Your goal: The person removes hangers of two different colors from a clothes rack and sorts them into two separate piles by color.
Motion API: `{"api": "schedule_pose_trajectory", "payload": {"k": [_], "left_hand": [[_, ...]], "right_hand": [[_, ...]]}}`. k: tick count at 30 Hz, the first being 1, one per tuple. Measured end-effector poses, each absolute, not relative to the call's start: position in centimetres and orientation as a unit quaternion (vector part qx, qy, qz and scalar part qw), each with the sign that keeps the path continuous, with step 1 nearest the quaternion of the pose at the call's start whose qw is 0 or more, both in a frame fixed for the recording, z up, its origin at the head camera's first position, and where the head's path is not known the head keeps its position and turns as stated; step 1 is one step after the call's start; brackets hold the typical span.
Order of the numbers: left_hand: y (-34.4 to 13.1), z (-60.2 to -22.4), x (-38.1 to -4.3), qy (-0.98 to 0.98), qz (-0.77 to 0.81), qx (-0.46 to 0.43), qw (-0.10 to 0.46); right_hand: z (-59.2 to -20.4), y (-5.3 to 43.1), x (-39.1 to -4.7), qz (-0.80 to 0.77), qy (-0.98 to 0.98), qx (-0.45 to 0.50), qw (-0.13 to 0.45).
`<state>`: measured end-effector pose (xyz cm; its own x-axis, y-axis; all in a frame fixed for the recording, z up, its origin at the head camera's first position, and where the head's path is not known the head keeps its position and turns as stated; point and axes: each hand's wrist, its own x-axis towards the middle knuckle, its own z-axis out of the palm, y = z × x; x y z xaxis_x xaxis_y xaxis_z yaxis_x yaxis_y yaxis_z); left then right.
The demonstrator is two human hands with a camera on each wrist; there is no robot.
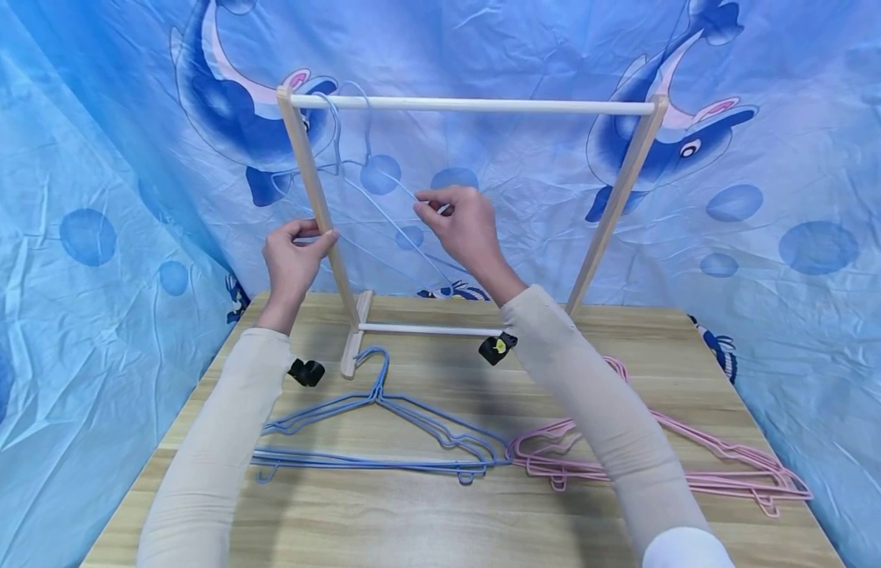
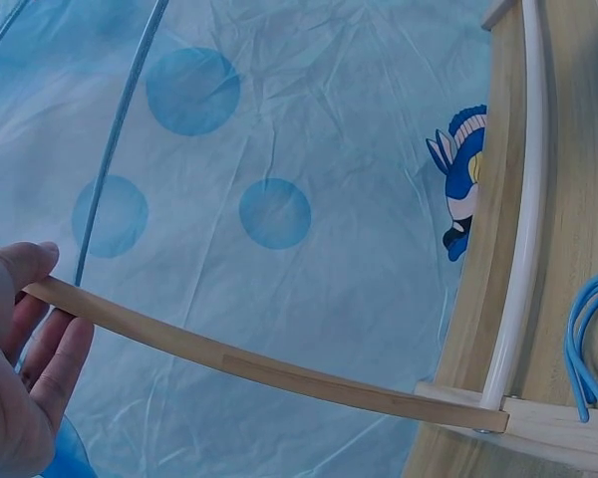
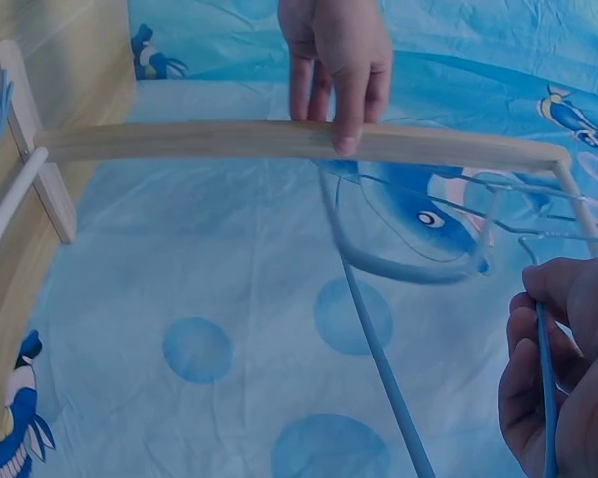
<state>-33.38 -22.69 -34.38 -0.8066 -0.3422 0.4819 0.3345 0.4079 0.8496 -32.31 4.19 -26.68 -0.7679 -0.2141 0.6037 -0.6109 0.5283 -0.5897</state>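
My left hand (image 1: 295,259) grips the left wooden post (image 1: 308,170) of a small clothes rack, its thumb on the near side. In the left wrist view, a blue hanger wire (image 2: 120,124) meets the post by those fingers; I cannot tell whether they touch it. My right hand (image 1: 467,225) pinches the sloping wire of a light blue hanger (image 3: 547,378), right of the post. Two hooks stand at the left end of the white top rod (image 1: 483,104), one of them a blue hook (image 1: 336,130). Which hook belongs to the pinched hanger is hard to tell.
Several blue hangers (image 1: 376,394) lie stacked on the wooden table (image 1: 412,521), in front of the rack. Several pink hangers (image 1: 731,451) lie to their right, partly behind my right sleeve. A white lower bar (image 1: 426,329) joins the rack's feet. A blue printed curtain (image 1: 802,158) surrounds the table.
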Motion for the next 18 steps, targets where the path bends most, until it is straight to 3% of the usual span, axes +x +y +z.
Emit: {"api": "schedule_pose_trajectory", "payload": {"k": [18], "left_hand": [[-22.8,-34.3,-33.6,-0.782,-0.542,0.005,0.308]], "right_hand": [[-24.4,9.4,-29.8,0.415,-0.828,0.244,0.289]]}}
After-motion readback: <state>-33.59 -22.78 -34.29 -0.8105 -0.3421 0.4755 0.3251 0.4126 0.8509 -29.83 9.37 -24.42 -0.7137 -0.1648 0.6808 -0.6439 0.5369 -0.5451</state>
